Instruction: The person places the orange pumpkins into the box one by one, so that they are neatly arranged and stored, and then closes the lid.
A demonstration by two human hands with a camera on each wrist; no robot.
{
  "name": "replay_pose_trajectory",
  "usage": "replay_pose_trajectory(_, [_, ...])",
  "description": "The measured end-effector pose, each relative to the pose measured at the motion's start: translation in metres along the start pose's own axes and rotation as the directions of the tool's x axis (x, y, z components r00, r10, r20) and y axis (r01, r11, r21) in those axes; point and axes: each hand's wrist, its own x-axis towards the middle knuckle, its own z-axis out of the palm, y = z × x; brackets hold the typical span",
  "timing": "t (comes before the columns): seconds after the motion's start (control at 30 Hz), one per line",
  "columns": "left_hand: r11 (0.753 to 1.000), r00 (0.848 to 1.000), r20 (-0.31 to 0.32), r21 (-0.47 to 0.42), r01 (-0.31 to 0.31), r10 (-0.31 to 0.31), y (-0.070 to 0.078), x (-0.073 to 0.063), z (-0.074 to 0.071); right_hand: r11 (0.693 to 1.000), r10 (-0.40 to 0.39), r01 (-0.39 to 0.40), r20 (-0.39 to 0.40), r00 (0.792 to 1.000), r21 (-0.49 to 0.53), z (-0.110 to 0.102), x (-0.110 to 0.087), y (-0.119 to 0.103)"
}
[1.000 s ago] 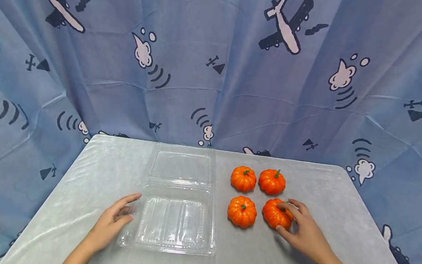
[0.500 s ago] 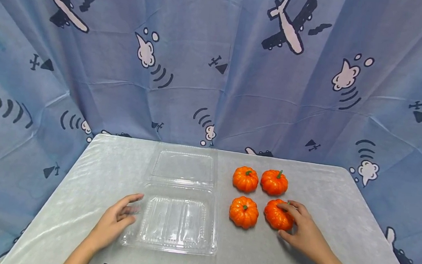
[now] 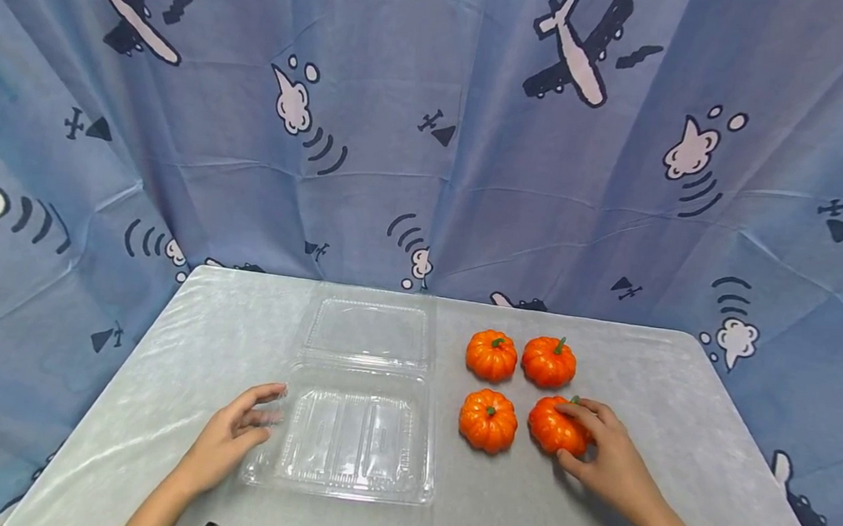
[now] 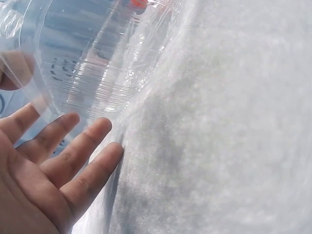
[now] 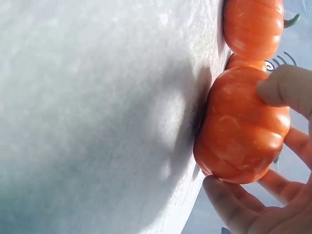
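My right hand (image 3: 609, 455) holds a small orange pumpkin (image 3: 556, 426), the front right one of the group. Its thumb (image 5: 287, 90) lies on one side and the fingers curl round the other; the pumpkin (image 5: 241, 126) sits at the cloth surface. At the left edge of a clear plastic clamshell box (image 3: 341, 494), my left hand (image 3: 229, 438) has its fingers spread and loosely bent. In the left wrist view those fingers (image 4: 97, 129) are right at the box's ribbed wall (image 4: 92, 80). The box's lid (image 3: 366, 329) lies folded back, away from me.
Close to the held one are three more pumpkins: back left (image 3: 491, 355), back right (image 3: 549, 362) and front left (image 3: 488, 420). A pale grey cloth covers the table (image 3: 489, 520). Behind it hangs a blue curtain (image 3: 373, 125) printed with aeroplanes.
Both hands stay nearly still, the right at the pumpkin and the left beside the box. The head view has shifted slightly; the box and pumpkins keep their places.
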Motion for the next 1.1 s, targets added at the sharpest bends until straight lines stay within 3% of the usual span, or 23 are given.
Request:
replay_pose_trajectory(0.33, [1.0,1.0,0.008,-0.003,0.026,-0.026,-0.001,-0.003,-0.003,0.998,-0.055,0.055,-0.103,0.993,-0.008,-0.004,-0.001,-0.003])
replay_pose_trajectory(0.57, [0.999,1.0,-0.002,0.026,-0.022,0.022,0.0,-0.001,-0.003,0.998,-0.042,0.047,-0.138,0.99,0.032,-0.015,-0.003,-0.018])
replay_pose_trajectory(0.87, [1.0,1.0,0.004,-0.005,-0.001,0.001,0.001,0.001,-0.002,0.992,-0.085,0.102,-0.219,0.972,0.067,-0.023,-0.001,-0.033])
replay_pose_trajectory(1.1, [1.0,1.0,0.001,-0.015,-0.007,0.007,0.0,0.0,-0.002,0.986,-0.091,0.121,-0.239,0.967,0.112,-0.029,0.002,-0.05])
